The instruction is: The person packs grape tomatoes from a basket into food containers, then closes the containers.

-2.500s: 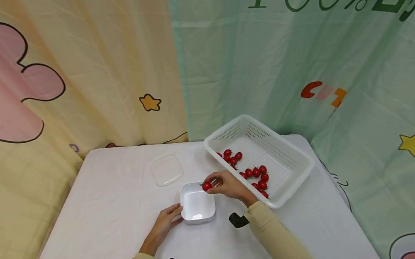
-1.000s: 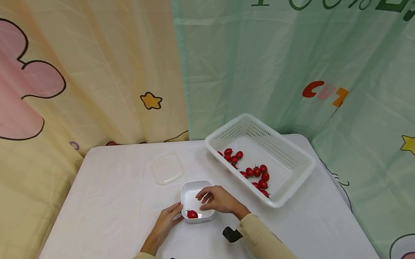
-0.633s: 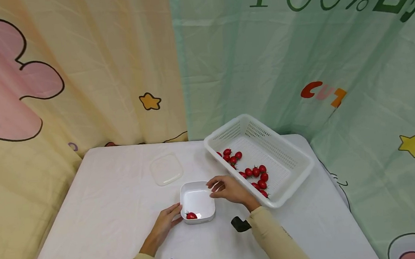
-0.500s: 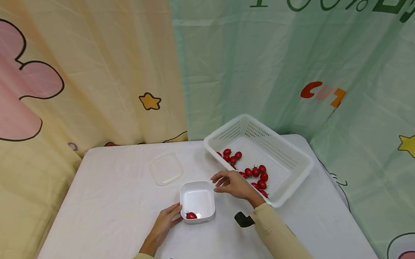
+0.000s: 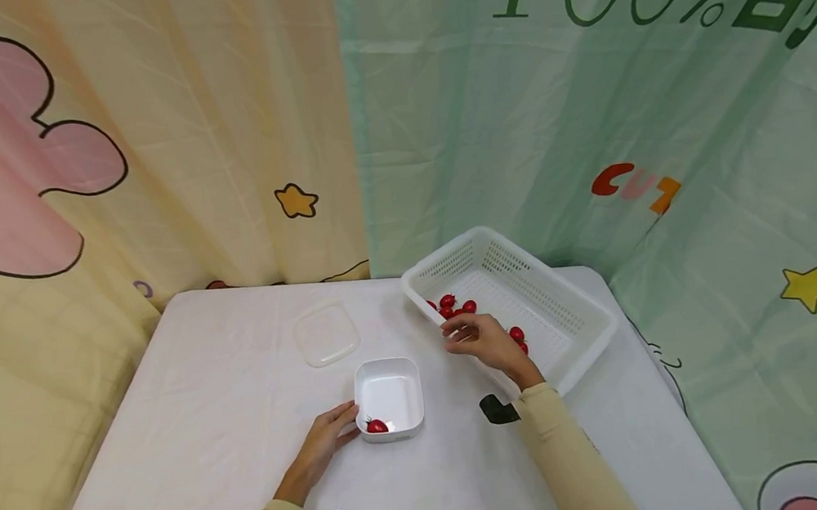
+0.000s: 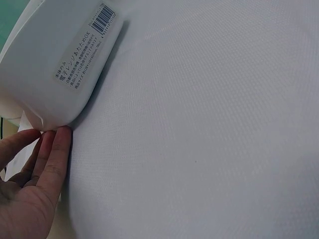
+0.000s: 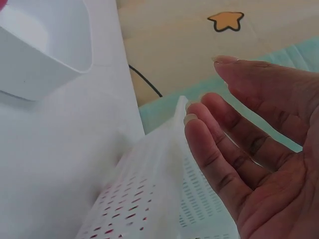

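Note:
A small white square container (image 5: 388, 396) stands on the table with one cherry tomato (image 5: 377, 426) in its near left corner. My left hand (image 5: 323, 440) rests its fairly straight fingertips against the container's left side; the left wrist view shows them at a lower corner of the labelled wall (image 6: 60, 55). Over the near left rim of the white perforated basket (image 5: 561, 306) is my right hand (image 5: 487, 342), fingers relaxed and apart, nothing between them. Several cherry tomatoes (image 5: 447, 301) lie in the basket, some hidden behind that hand.
A clear, flat lid (image 5: 326, 334) lies on the white-covered table (image 5: 194, 407), behind the container. Printed curtains (image 5: 440, 120) hang along the table's back and sides. A black wrist camera (image 5: 499, 409) sits on each sleeve.
The right hand carried a cherry tomato to the container and let it go there. Afterwards it moved right and away, over the basket's rim. The left hand has stayed at the container.

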The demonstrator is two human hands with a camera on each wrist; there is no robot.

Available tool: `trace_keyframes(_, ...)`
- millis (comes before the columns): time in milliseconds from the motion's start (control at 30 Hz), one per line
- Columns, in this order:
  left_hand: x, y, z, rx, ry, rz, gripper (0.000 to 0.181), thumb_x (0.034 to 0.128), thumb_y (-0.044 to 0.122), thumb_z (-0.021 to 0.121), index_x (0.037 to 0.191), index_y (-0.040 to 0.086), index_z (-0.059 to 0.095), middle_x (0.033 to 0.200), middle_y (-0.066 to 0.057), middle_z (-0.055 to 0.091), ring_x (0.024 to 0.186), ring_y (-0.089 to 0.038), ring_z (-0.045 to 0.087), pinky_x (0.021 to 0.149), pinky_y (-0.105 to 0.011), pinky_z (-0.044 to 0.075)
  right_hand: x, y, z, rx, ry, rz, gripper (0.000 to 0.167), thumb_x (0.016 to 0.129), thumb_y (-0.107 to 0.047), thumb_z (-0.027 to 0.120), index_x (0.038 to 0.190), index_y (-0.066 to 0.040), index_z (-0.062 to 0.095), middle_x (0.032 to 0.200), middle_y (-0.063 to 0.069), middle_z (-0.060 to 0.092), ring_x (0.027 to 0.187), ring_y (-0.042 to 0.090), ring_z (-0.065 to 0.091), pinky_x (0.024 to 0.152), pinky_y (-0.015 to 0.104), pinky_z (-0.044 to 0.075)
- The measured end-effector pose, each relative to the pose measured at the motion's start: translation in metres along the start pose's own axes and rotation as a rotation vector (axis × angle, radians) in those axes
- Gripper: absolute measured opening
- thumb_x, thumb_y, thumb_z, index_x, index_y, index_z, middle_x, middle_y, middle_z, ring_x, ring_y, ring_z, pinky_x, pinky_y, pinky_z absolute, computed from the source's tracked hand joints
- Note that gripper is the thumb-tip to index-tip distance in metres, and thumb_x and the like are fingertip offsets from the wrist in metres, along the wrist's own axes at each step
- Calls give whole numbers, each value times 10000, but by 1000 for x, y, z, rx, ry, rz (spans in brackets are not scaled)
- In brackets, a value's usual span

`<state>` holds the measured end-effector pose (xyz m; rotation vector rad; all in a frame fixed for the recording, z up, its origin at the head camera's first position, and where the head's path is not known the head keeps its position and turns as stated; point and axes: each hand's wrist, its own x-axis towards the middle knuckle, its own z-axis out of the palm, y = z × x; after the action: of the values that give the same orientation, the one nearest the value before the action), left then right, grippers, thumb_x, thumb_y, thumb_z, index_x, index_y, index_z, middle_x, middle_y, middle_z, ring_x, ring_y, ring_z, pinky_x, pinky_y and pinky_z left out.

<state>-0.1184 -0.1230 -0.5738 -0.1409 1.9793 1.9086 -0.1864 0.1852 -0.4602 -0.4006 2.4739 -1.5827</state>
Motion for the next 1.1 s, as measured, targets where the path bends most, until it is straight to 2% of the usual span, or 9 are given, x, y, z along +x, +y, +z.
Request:
trace_keyframes(200,0,0,0,-18,10,-7,587,976,299,561,1354,-133,442,1407,-273,452,1227,-390,519,1002,-440,474,4,7,-18,-10,22,26,322,862,-68,713,1162,27,649,1089,195,658,934,277,630,791,352,580)
trace_keyframes(433,-1,2,0,-16,1,9,577,985,284,547,1353,-146,434,1405,-289,445,1228,-395,514,1000,-444,477,9,14,-32,12,-5,67,317,886,-75,685,1175,44,637,1107,246,635,951,297,645,815,401,584)
trace_keyframes(600,-1,3,1,-16,2,7,587,987,300,544,1354,-144,433,1405,-287,446,1225,-392,517,996,-436,481,13,19,-38,45,-16,125,304,899,-33,651,1182,74,617,1104,275,618,970,400,629,867,498,556)
trace_keyframes(767,-2,2,2,-27,27,-10,553,979,274,558,1340,-134,460,1386,-272,473,1210,-382,534,986,-434,490,14,20,-41,14,-32,185,280,920,0,597,1185,93,594,1126,309,596,983,398,615,931,560,503)
trace_keyframes(967,-3,2,3,-26,24,-1,548,983,269,551,1344,-132,455,1393,-274,465,1225,-392,519,992,-438,483,20,30,-51,10,-71,197,321,910,-5,602,1210,105,580,1128,277,609,966,314,634,936,553,502)
trace_keyframes(1000,-3,3,3,-26,24,-1,547,983,268,551,1344,-131,455,1394,-273,465,1225,-392,519,992,-439,483,23,36,-52,16,-78,205,327,907,1,603,1214,111,576,1135,285,605,963,311,633,936,545,506)
trace_keyframes(1100,-3,3,3,-22,21,0,551,982,272,553,1346,-130,454,1395,-271,465,1226,-389,519,992,-438,482,25,39,-56,37,-101,232,329,904,22,595,1212,134,564,1131,308,598,986,360,612,946,542,501)
